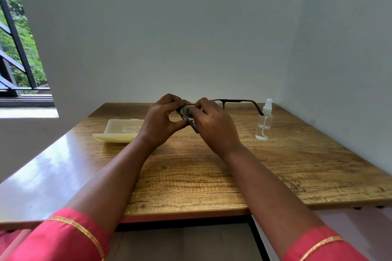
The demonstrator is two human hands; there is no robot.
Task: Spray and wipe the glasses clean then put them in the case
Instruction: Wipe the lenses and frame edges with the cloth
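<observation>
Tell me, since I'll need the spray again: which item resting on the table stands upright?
The clear spray bottle, right of the hands, stands upright; the cream case on the left lies flat and open.

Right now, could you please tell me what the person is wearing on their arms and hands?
Both forearms are bare. Pink sleeves with a thin gold band end near the elbows: left sleeve, right sleeve. No rings, watch or gloves show on the left hand or right hand.

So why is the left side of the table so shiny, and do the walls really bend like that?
Head view: daylight from the window glares off the table on its left; the wide-angle lens bows the walls; the glasses between the hands look slightly soft.
</observation>
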